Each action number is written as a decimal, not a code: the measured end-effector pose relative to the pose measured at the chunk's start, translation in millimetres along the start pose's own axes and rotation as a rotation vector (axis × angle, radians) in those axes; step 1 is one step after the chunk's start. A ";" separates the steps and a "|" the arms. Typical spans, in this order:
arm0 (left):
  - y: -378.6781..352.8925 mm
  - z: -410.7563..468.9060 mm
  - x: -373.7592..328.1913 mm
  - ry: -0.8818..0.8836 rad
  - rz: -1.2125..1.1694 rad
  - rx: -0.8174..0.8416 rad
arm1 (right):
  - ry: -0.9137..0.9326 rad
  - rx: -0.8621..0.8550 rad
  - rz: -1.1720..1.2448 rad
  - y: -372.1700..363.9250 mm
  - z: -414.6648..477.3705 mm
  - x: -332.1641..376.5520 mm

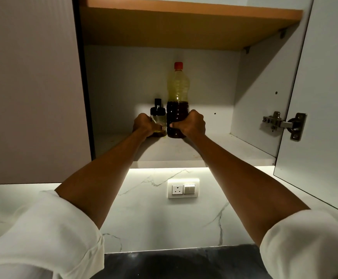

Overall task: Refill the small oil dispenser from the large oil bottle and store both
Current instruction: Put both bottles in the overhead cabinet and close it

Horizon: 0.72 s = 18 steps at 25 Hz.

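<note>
Overhead, head view, one open wall cupboard (254, 109) with pale inner walls; contents and surroundings as follows

Item 1: small clear glass oil dispenser with a black cap and spout (158, 115), upright on the cupboard's bottom shelf (164, 150), towards the back, left of centre. Left hand (145, 124) wrapped around its lower body from the left, fingers closed on the glass.

Item 2: large clear plastic oil bottle with a red screw cap (177, 97), upright on the same shelf, just right of the dispenser, the two touching or nearly so. Dark oil fills roughly the lower part; the upper part looks pale yellow. Right hand (190, 123) clasped round its base from the right, thumb across the front.

Item 3: orange-brown wooden upper shelf (184, 23), above both bottles.

Item 4: open white cupboard door with a metal hinge (284, 123), at right.

Item 5: white wall socket and switch plate (183, 188), on the marble-patterned backsplash (154, 218) below the cupboard.

Item 6: white rolled sleeves (43, 238), both forearms bare
</note>
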<state>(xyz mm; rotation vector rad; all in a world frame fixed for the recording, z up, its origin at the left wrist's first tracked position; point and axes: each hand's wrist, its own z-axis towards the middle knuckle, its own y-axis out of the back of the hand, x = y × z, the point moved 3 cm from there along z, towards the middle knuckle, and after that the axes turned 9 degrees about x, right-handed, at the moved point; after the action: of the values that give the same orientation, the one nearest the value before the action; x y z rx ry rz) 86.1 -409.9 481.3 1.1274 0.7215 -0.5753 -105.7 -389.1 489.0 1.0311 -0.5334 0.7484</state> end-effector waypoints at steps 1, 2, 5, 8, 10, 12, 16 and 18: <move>-0.1 -0.1 0.3 0.000 0.002 -0.001 | -0.003 -0.002 -0.002 -0.4 0.7 -0.4; 0.3 -2.2 0.3 -0.002 0.009 0.002 | -0.006 -0.004 -0.004 -1.2 1.6 -0.7; 0.6 -11.2 -0.9 -0.003 0.019 0.014 | -0.012 -0.007 -0.031 -0.1 -1.4 -0.7; 5.8 -28.0 -4.1 0.020 0.034 0.055 | 0.014 0.034 -0.060 9.0 -12.4 7.2; 10.2 -49.1 -9.5 0.048 0.023 0.085 | 0.040 0.011 -0.064 26.4 -32.4 18.7; 12.1 -81.4 -18.6 -0.029 -0.033 0.077 | 0.097 -0.075 -0.006 49.9 -70.8 28.2; -14.7 -197.5 -49.1 -0.381 -0.460 0.112 | 0.235 -0.173 0.324 85.3 -186.8 21.4; -39.0 -263.5 -61.3 -0.444 -0.585 0.207 | 0.244 -0.208 0.359 98.0 -243.6 7.7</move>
<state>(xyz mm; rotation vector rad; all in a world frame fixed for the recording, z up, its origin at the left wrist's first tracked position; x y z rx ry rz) -40.2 -171.3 438.5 0.9195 0.6042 -1.3745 -163.5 -136.4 445.7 0.6449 -0.5769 1.0955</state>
